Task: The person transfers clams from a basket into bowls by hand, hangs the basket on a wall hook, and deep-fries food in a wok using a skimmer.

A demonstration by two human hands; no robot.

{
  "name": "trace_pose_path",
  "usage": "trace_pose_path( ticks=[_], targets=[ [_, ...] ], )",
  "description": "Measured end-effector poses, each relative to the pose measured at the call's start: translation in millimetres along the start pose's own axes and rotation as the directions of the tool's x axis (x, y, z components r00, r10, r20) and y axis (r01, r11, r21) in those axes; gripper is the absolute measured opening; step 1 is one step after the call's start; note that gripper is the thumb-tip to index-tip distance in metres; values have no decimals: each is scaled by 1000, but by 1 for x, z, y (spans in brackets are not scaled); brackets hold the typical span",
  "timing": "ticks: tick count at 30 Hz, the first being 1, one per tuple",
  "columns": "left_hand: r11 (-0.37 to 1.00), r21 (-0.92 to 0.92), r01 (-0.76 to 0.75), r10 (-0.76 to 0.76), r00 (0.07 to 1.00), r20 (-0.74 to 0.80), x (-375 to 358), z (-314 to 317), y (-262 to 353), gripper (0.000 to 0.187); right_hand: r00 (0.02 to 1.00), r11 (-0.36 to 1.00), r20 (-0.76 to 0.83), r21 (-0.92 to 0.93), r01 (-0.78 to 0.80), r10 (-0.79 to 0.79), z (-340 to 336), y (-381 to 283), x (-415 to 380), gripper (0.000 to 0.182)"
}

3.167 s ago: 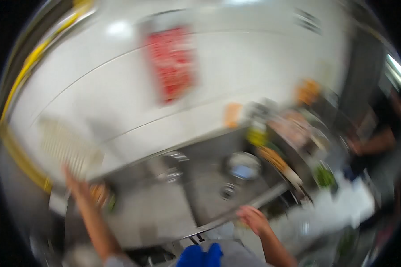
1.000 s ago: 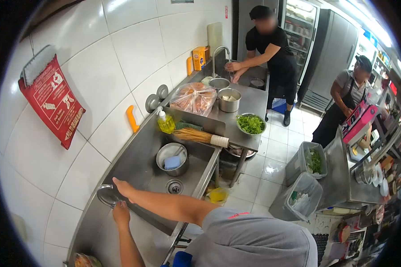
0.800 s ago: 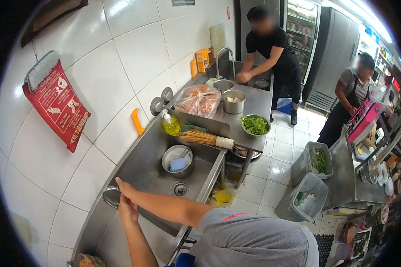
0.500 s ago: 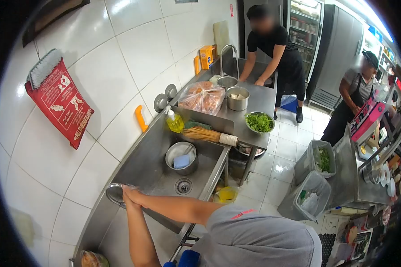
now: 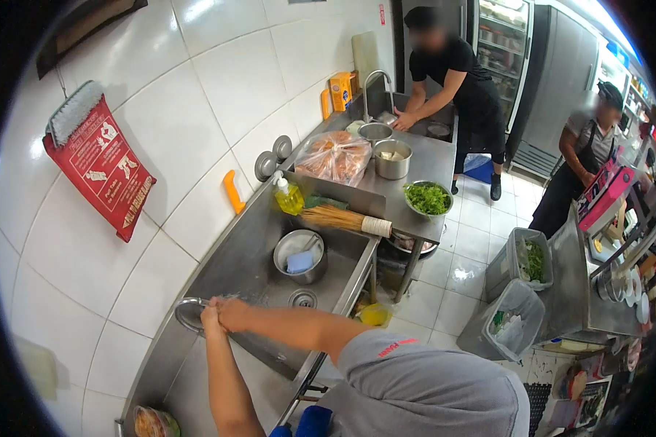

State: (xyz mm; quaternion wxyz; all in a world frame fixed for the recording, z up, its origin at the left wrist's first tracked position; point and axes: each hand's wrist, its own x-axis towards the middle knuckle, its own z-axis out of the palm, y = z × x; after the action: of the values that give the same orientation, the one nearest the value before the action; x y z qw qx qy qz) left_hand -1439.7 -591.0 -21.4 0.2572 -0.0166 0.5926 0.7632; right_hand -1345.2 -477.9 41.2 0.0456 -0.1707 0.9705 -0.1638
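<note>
My left hand (image 5: 211,317) and my right hand (image 5: 233,315) are pressed against each other beside a curved metal faucet (image 5: 185,304), over the left part of the steel sink. The left hand is the one nearer the faucet, and its fingers are mostly hidden. Motion blurs the right hand's fingers. No object shows between the two. In the basin (image 5: 262,342) stands a metal pot (image 5: 312,271) with a blue sponge (image 5: 299,262) and what looks like a utensil handle in it.
A stick brush (image 5: 335,218) and a yellow soap bottle (image 5: 289,198) lie along the sink divider. Beyond are a bagged bundle (image 5: 332,156), a pot (image 5: 392,159) and a bowl of greens (image 5: 426,199). Two co-workers (image 5: 452,80) (image 5: 587,146) stand farther off. Grey bins (image 5: 499,320) stand on the floor.
My hands have shifted slightly against each other, the right one drawing back a little from the faucet. The co-worker at the far sink has raised both hands toward the tap.
</note>
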Motion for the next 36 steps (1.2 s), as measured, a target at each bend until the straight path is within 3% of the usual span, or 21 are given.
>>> trace_pose_path(
  ticks=[1,2,3,4,6,9,10,11,13,17,20,23,25,26,27,28,29,30,32,34,36],
  targets=[
    [1000,3,2,-2,1000,-7,23,-22,-5,25,1000,1000,2,6,5,-5,18,2,14,43],
    [989,-65,-135,137,990,29,53,-43,-13,26,910,990,-414,118,74,-19,51,11,43,42],
    [954,-136,-266,275,960,54,66,-55,-18,26,659,964,-751,193,183,25,72,16,58,41],
    [955,-136,-265,273,961,44,53,-42,-11,26,664,962,-747,197,189,23,63,6,52,41],
    [920,-362,-149,91,981,-172,8,15,15,30,777,652,-460,754,86,430,26,-21,35,39],
    [795,-574,-194,128,980,-154,0,27,0,39,807,797,-452,602,-37,379,36,-9,62,43],
    [818,-567,-97,431,756,493,-27,34,5,30,812,762,-408,643,-69,418,32,-7,61,45],
    [818,-567,-99,428,763,485,-53,56,8,30,820,678,-330,730,-92,468,27,-3,59,48],
    [837,-492,-241,276,961,0,-81,101,11,33,832,504,-190,856,-120,521,17,7,55,54],
    [935,-292,-201,181,979,-94,-61,77,-8,34,850,296,-47,946,-130,524,32,2,41,66],
    [913,-337,-230,161,962,-220,-3,16,-53,35,864,122,43,985,-119,501,53,0,8,75],
    [965,-254,63,-98,987,-127,5,-13,-80,50,970,-153,241,960,-233,36,37,42,-77,78],
    [929,-361,83,-174,958,-228,-20,-10,-75,58,951,447,153,855,-263,267,52,78,-116,67],
    [880,-468,85,-258,912,-320,-32,-9,-70,67,899,395,132,865,-311,418,55,89,-150,56],
    [857,-514,33,-253,896,-365,-34,-15,-69,66,865,295,-110,954,-46,490,94,120,-173,52],
    [829,-559,-24,-252,876,-411,-35,-23,-67,65,863,-120,62,993,-1,501,74,128,-225,47],
    [822,-564,-79,-225,865,-449,-35,-33,-65,61,878,-241,-70,949,205,473,77,145,-271,43],
    [813,-567,-134,-200,850,-487,-35,-43,-61,57,777,-360,105,918,164,621,68,156,-304,40],
    [779,-560,-282,-63,854,-517,-35,-61,-55,50,517,-359,140,864,354,844,69,172,-376,30],
    [749,-616,-244,-46,908,-416,-25,-81,-40,51,315,-311,191,867,391,930,108,203,-448,31],
    [728,-647,-227,-187,842,-506,-27,-70,-16,51,106,-340,323,901,270,940,138,213,-511,29]
  ],
)
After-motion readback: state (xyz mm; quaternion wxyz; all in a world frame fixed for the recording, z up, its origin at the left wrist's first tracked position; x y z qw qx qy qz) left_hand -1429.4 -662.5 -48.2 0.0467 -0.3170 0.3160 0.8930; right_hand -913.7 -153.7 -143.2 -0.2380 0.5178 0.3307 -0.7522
